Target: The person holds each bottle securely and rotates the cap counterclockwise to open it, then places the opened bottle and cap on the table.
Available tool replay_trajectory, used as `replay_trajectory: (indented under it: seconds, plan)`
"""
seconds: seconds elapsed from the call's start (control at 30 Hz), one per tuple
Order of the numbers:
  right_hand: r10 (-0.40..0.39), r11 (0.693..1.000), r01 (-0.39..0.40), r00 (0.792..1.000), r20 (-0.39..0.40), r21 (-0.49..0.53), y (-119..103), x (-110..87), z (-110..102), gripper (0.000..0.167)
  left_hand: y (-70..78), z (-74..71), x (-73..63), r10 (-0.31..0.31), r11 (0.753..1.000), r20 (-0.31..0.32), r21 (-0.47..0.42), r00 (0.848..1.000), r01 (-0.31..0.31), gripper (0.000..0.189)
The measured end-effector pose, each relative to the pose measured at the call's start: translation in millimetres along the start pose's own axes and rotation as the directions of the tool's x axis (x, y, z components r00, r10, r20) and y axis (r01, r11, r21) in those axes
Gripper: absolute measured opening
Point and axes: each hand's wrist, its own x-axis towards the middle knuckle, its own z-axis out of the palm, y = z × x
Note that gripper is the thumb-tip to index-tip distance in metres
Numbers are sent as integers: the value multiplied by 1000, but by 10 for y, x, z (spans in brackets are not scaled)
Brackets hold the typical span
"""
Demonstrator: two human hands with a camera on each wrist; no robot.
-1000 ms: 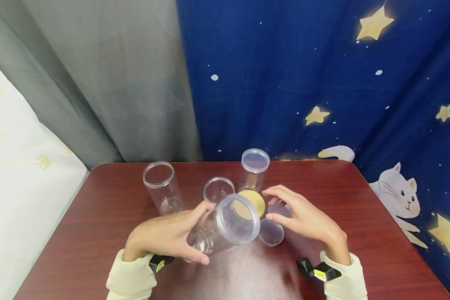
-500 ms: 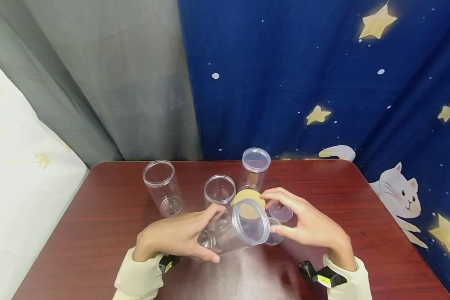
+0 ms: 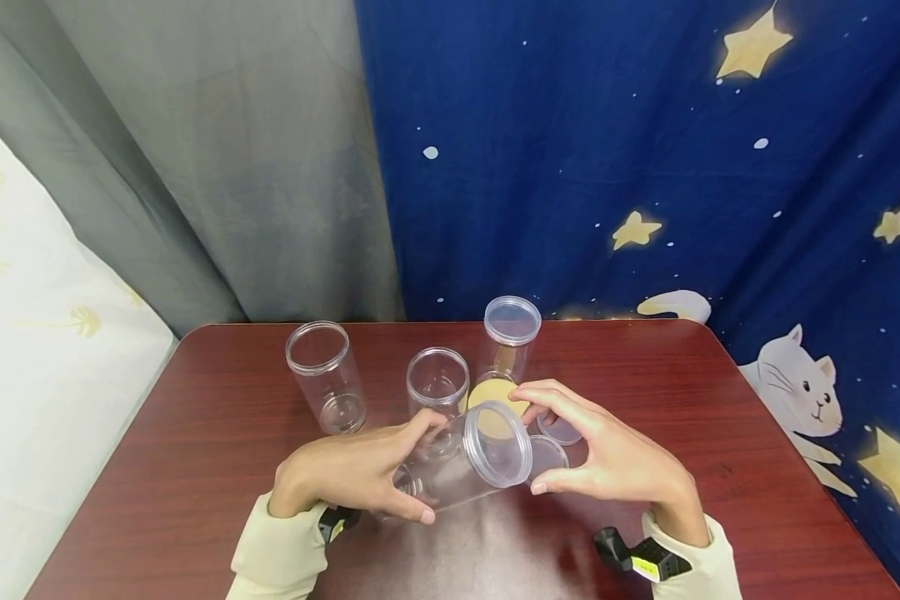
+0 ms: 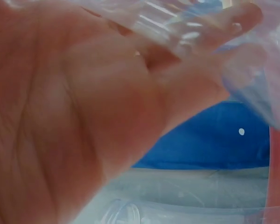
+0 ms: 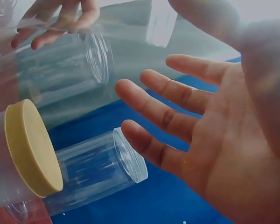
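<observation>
My left hand (image 3: 360, 468) grips a clear plastic jar (image 3: 450, 475) round its side. The jar is tilted, its end with a translucent lid (image 3: 508, 446) pointing right. Facing that end is my right hand (image 3: 607, 450), thumb and fingers spread apart. In the right wrist view its fingers (image 5: 161, 112) are extended, with nothing held. Just behind the gripped jar stand a jar with a yellow lid (image 3: 487, 392) and an uncovered clear jar (image 3: 437, 379). The left wrist view is mostly filled by the palm (image 4: 84, 107), with blurred clear plastic against the fingers.
Two clear loose lids, one (image 3: 560, 428) behind the other (image 3: 551, 452), lie on the reddish-brown table (image 3: 195, 492) by my right hand. A tall uncovered jar (image 3: 326, 379) stands at the left. Near the back edge is a jar with a translucent lid (image 3: 512, 321).
My left hand has carried the tilted jar rightward from a second ago, then slightly back. The right hand's thumb has dropped and its fingers have shifted left, so they spread wider.
</observation>
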Motion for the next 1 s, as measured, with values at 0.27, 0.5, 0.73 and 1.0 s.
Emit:
replay_trajectory:
  seconds: [0.27,0.5,0.73,1.0]
  plan:
    - [-54,998,55,998,-31,12,27,62,73,84,-58,-4,7,-12,1000,-17,22,1000,12,85]
    - [-62,997,63,998,-31,34,69,101,129,83,-77,1,12,-32,999,-22,36,999,32,84]
    - [-43,999,44,998,-37,28,64,139,169,84,-87,11,25,-54,998,-15,31,998,55,87]
    - [-13,1000,12,998,-63,-13,17,179,203,90,-69,19,50,-40,999,-20,34,999,41,86]
